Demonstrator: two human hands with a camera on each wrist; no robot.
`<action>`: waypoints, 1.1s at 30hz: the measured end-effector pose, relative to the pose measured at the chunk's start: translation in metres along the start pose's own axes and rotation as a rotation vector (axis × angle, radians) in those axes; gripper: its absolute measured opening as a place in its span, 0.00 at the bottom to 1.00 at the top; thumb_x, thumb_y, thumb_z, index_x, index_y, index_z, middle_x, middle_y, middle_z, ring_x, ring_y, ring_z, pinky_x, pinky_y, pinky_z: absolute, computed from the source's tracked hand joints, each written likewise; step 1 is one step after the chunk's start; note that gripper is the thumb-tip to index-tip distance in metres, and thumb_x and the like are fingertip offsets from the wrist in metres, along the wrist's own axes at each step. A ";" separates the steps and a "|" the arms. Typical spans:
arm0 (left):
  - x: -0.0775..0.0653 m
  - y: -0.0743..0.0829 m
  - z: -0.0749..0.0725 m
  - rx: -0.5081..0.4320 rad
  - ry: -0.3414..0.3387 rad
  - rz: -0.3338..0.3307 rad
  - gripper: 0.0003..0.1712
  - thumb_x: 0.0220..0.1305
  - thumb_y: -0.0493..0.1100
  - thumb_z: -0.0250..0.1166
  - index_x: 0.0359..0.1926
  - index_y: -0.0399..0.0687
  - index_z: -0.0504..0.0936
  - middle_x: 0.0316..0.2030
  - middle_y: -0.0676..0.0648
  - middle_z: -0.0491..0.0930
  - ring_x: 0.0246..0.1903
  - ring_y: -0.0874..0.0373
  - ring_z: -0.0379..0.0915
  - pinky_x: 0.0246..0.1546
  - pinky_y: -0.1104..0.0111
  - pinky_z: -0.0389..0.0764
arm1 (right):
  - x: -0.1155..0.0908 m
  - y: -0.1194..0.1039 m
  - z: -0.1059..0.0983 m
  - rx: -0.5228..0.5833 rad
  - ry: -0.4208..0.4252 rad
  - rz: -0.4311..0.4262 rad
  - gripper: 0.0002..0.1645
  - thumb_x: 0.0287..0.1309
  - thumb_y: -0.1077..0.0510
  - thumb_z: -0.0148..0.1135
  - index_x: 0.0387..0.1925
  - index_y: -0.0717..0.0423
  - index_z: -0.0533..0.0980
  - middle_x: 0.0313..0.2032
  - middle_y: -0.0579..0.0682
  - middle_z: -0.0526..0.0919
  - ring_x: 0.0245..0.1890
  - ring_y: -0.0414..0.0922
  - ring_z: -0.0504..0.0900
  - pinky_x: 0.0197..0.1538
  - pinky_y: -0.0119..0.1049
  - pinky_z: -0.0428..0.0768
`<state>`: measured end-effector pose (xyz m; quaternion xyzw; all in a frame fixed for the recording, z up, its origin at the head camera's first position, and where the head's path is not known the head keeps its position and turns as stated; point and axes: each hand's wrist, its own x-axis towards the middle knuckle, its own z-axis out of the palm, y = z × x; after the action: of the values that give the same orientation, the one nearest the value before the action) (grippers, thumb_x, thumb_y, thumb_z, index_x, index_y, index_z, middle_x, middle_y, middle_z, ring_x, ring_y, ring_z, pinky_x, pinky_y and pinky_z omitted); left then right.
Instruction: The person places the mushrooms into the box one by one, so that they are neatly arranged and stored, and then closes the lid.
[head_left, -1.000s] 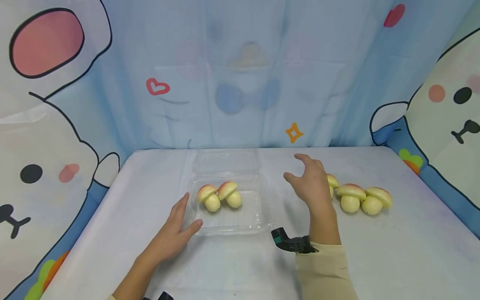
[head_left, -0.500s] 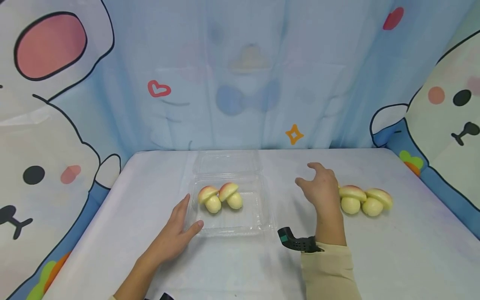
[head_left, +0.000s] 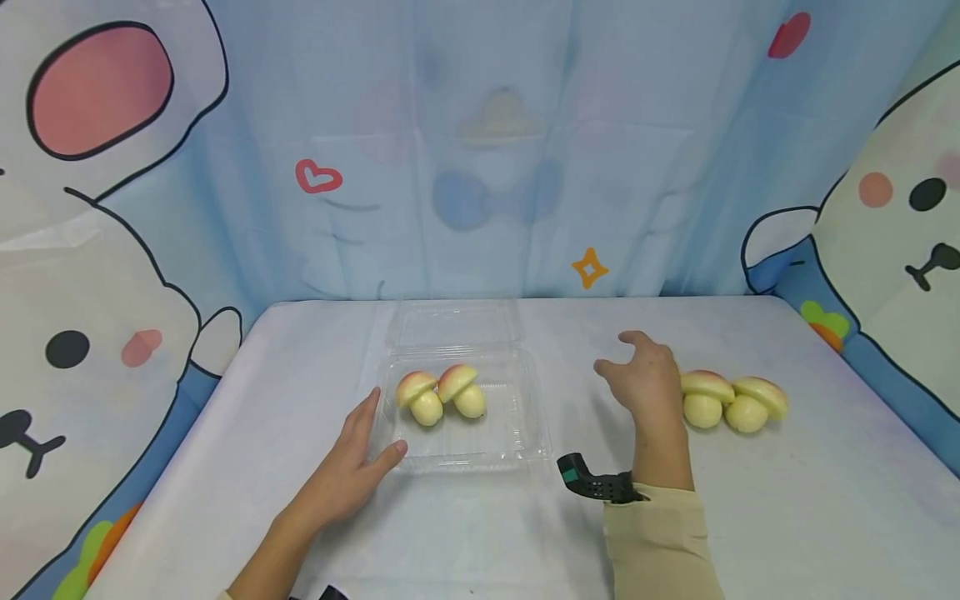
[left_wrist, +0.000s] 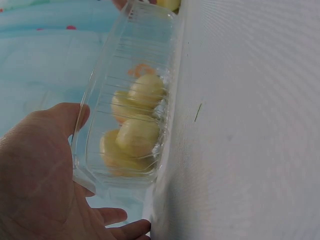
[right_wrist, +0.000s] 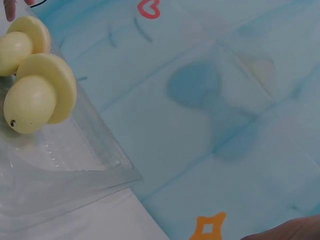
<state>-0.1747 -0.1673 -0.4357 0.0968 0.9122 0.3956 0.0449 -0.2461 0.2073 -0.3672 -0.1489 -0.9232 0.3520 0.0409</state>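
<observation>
A clear plastic box (head_left: 510, 417) lies with its lid (head_left: 453, 323) folded back. Inside it, toward the left, two yellow mushroom models (head_left: 426, 408) (head_left: 470, 401) with reddish caps lean together. My left hand (head_left: 341, 467) rests at the box's left side, fingers extended; in the left wrist view the thumb (left_wrist: 75, 117) touches the rim. To the right of the box my right hand (head_left: 647, 379) hovers with thumb and index finger spread apart, nothing visible between them. Just beyond it stand two more mushroom models (head_left: 703, 400) (head_left: 756, 404). What lies directly behind that hand is hidden.
White cloth (head_left: 487, 533) covers the table, and a blue cartoon-printed curtain (head_left: 495, 233) hangs along its back edge. A black wrist strap mount (head_left: 600, 483) sticks out from my right sleeve (head_left: 660, 542).
My right hand has moved right and slightly toward me, covering a mushroom model that was partly visible beside it. The left hand stays at the box.
</observation>
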 end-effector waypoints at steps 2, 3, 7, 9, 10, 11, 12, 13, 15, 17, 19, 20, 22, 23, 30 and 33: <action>0.000 0.000 0.000 -0.002 -0.001 0.000 0.52 0.76 0.62 0.56 0.84 0.50 0.37 0.82 0.37 0.41 0.81 0.37 0.38 0.77 0.38 0.47 | 0.001 0.001 0.001 -0.002 -0.013 -0.001 0.40 0.66 0.52 0.63 0.74 0.65 0.64 0.70 0.77 0.63 0.70 0.71 0.64 0.68 0.67 0.69; 0.000 0.000 0.000 -0.003 -0.001 0.001 0.52 0.76 0.62 0.56 0.84 0.50 0.37 0.82 0.37 0.41 0.81 0.37 0.38 0.77 0.38 0.47 | 0.001 0.002 0.002 -0.005 -0.019 -0.001 0.40 0.66 0.52 0.63 0.74 0.65 0.64 0.71 0.77 0.62 0.70 0.71 0.64 0.68 0.66 0.69; 0.000 0.000 0.000 -0.005 -0.002 0.003 0.52 0.76 0.62 0.56 0.84 0.50 0.37 0.82 0.37 0.41 0.82 0.37 0.37 0.78 0.38 0.47 | 0.002 0.003 0.003 -0.009 -0.038 0.006 0.40 0.66 0.52 0.63 0.74 0.65 0.64 0.71 0.77 0.62 0.70 0.71 0.64 0.68 0.66 0.70; 0.000 0.000 0.000 -0.005 -0.002 0.004 0.52 0.76 0.63 0.56 0.84 0.50 0.37 0.82 0.37 0.41 0.82 0.37 0.38 0.78 0.38 0.47 | 0.002 0.004 0.004 -0.008 -0.042 0.008 0.40 0.66 0.52 0.62 0.74 0.65 0.63 0.71 0.77 0.61 0.70 0.71 0.64 0.67 0.67 0.70; 0.000 0.000 0.000 -0.004 -0.002 0.003 0.53 0.76 0.63 0.56 0.84 0.50 0.37 0.82 0.37 0.41 0.82 0.37 0.38 0.78 0.38 0.47 | 0.003 0.004 0.004 -0.009 -0.045 0.010 0.40 0.67 0.52 0.62 0.74 0.65 0.63 0.71 0.77 0.61 0.70 0.72 0.64 0.67 0.67 0.70; 0.000 0.000 0.000 -0.004 -0.003 0.003 0.53 0.76 0.64 0.56 0.84 0.50 0.37 0.82 0.37 0.41 0.82 0.37 0.38 0.78 0.38 0.47 | 0.003 0.005 0.004 -0.010 -0.047 0.010 0.40 0.67 0.52 0.62 0.74 0.65 0.63 0.71 0.77 0.61 0.70 0.72 0.64 0.67 0.67 0.70; 0.000 0.000 0.000 -0.005 -0.003 0.003 0.53 0.76 0.64 0.56 0.84 0.50 0.37 0.82 0.37 0.40 0.82 0.37 0.38 0.78 0.38 0.47 | 0.003 0.005 0.005 -0.011 -0.049 0.010 0.40 0.66 0.52 0.62 0.74 0.65 0.63 0.71 0.77 0.61 0.69 0.72 0.65 0.66 0.67 0.71; 0.000 0.000 0.000 -0.005 -0.003 0.003 0.53 0.76 0.64 0.56 0.84 0.50 0.37 0.82 0.37 0.40 0.82 0.37 0.38 0.78 0.38 0.47 | 0.003 0.006 0.005 -0.013 -0.052 0.010 0.40 0.66 0.52 0.62 0.74 0.64 0.63 0.71 0.77 0.62 0.69 0.71 0.65 0.66 0.66 0.71; 0.000 0.000 0.000 -0.005 -0.004 0.002 0.53 0.75 0.65 0.56 0.84 0.50 0.37 0.82 0.37 0.40 0.82 0.37 0.38 0.78 0.38 0.46 | 0.003 0.006 0.005 -0.018 -0.058 0.011 0.40 0.66 0.52 0.62 0.74 0.64 0.63 0.71 0.77 0.62 0.69 0.71 0.65 0.66 0.66 0.71; 0.000 0.000 0.000 -0.005 -0.004 0.001 0.53 0.75 0.64 0.56 0.84 0.51 0.37 0.83 0.37 0.40 0.82 0.37 0.38 0.78 0.38 0.46 | 0.003 0.005 0.005 -0.012 -0.043 0.010 0.40 0.67 0.52 0.62 0.74 0.64 0.64 0.71 0.76 0.62 0.69 0.71 0.65 0.66 0.66 0.70; 0.000 0.001 -0.001 -0.005 -0.004 0.001 0.53 0.75 0.64 0.56 0.84 0.51 0.37 0.83 0.37 0.40 0.82 0.37 0.38 0.77 0.38 0.47 | 0.003 0.004 0.003 0.005 -0.001 0.012 0.38 0.67 0.53 0.62 0.74 0.64 0.65 0.70 0.76 0.64 0.69 0.70 0.65 0.67 0.66 0.70; 0.000 0.001 -0.001 -0.005 -0.005 0.000 0.53 0.75 0.64 0.56 0.84 0.51 0.37 0.83 0.37 0.40 0.82 0.37 0.38 0.77 0.38 0.47 | 0.002 0.003 0.002 0.016 0.025 0.014 0.38 0.67 0.53 0.62 0.73 0.64 0.66 0.69 0.75 0.65 0.68 0.70 0.65 0.67 0.66 0.69; 0.000 0.001 -0.001 -0.008 -0.006 0.001 0.53 0.75 0.64 0.56 0.84 0.51 0.37 0.83 0.38 0.40 0.82 0.37 0.37 0.77 0.38 0.47 | 0.002 0.001 0.000 0.038 0.077 0.022 0.36 0.67 0.54 0.61 0.72 0.63 0.67 0.67 0.75 0.68 0.67 0.71 0.65 0.67 0.66 0.68; 0.000 0.001 -0.001 -0.009 -0.007 0.003 0.53 0.75 0.65 0.56 0.84 0.51 0.37 0.83 0.38 0.40 0.82 0.37 0.37 0.77 0.38 0.47 | 0.002 0.001 0.000 0.046 0.098 0.027 0.35 0.67 0.55 0.61 0.72 0.63 0.68 0.65 0.75 0.69 0.66 0.71 0.66 0.66 0.66 0.68; -0.001 0.001 -0.001 -0.011 -0.008 0.000 0.53 0.75 0.65 0.56 0.84 0.51 0.37 0.83 0.38 0.40 0.82 0.37 0.37 0.77 0.38 0.47 | 0.005 0.008 0.003 0.057 0.165 0.063 0.33 0.66 0.57 0.60 0.70 0.64 0.69 0.63 0.77 0.68 0.65 0.74 0.63 0.62 0.67 0.68; 0.000 0.001 -0.001 -0.010 -0.007 -0.004 0.53 0.75 0.65 0.56 0.84 0.51 0.36 0.83 0.38 0.40 0.82 0.37 0.37 0.77 0.38 0.47 | 0.007 0.010 0.004 0.054 0.187 0.076 0.34 0.65 0.57 0.60 0.70 0.65 0.69 0.63 0.77 0.68 0.65 0.74 0.63 0.61 0.66 0.68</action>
<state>-0.1742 -0.1675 -0.4348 0.0960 0.9102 0.3999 0.0495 -0.2509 0.2140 -0.3774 -0.2148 -0.8992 0.3627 0.1177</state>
